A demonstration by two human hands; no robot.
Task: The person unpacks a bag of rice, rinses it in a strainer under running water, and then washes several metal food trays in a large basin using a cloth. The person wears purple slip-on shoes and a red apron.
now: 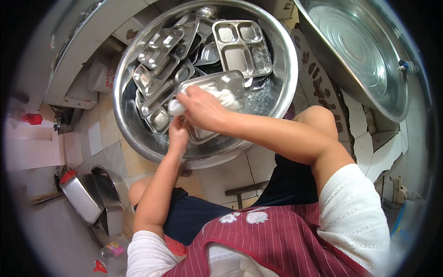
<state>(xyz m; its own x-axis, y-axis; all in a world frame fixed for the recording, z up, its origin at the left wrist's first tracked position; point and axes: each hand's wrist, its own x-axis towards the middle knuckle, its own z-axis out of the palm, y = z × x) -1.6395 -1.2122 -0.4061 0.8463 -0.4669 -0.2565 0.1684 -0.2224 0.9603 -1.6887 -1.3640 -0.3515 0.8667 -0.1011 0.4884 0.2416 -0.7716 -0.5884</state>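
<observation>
A large round metal basin [292,69] stands before me with many stainless steel compartment trays in it and some water. My left hand [179,133] grips the edge of one compartment tray [233,79], tilted over the near part of the basin. Closed on a white cloth [226,98], my right hand [204,107] presses it against that tray. Part of the tray is hidden by the cloth and my hands. Another compartment tray [238,57] lies face up at the basin's right side. More trays [161,48] are heaped at the left.
A second large metal basin [360,52] rests at the upper right on a tiled ledge. White-tiled counter edges run along the upper left. Rectangular metal containers [83,199] and a clear plastic bottle [112,251] stand at the lower left. My knees flank the basin.
</observation>
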